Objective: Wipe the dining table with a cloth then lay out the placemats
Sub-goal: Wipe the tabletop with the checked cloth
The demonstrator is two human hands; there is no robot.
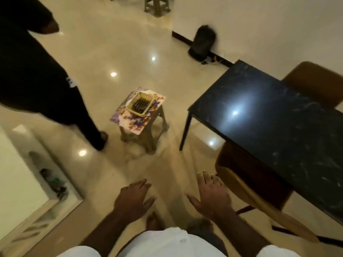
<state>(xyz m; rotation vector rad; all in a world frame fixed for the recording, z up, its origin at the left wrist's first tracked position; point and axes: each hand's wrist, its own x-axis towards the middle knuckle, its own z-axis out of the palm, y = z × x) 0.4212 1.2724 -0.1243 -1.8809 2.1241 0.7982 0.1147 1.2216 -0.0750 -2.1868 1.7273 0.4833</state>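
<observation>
Since my left hand (pixel 133 199) and right hand (pixel 209 193) float empty at six o'clock, fingers spread wide, I judge the step is fetching, so I'd step past the chair (pixel 241 171) at four o'clock and lift the basket (pixel 139 103) off before taking the floral placemats (pixel 128 117), stacked on the stool (pixel 148 140) at twelve. The dining table (pixel 269 117) sits at two o'clock, dark and glossy; no cloth shows anywhere, blur hides the basket's contents, and the bystander (pixel 37 71) at ten is cropped.

head camera, high, facing forward and down
</observation>
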